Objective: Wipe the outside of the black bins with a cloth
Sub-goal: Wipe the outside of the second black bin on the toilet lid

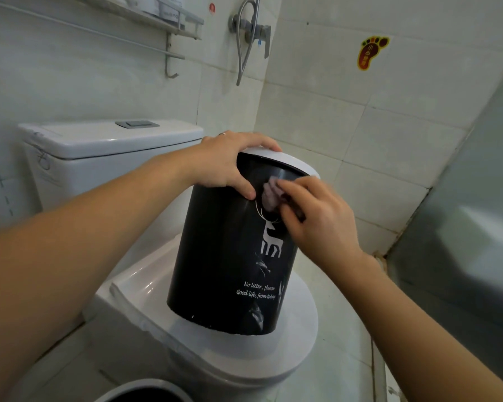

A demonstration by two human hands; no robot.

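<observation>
A black bin (221, 274) with a white lid, a white deer print and white lettering stands upright on the closed toilet lid (296, 343). My left hand (230, 163) grips the bin's top rim, fingers over the white lid and thumb on the black side. My right hand (317, 219) pinches a small pinkish cloth (269, 195) and presses it against the bin's upper side, just under the lid. Part of the cloth is hidden behind my fingers.
The white toilet tank (111, 146) stands behind on the left. A second bin's rim (145, 391) shows at the bottom edge. A shower valve with hose (249, 33) and a wall shelf (157, 18) hang above. A glass partition (476, 221) closes the right side.
</observation>
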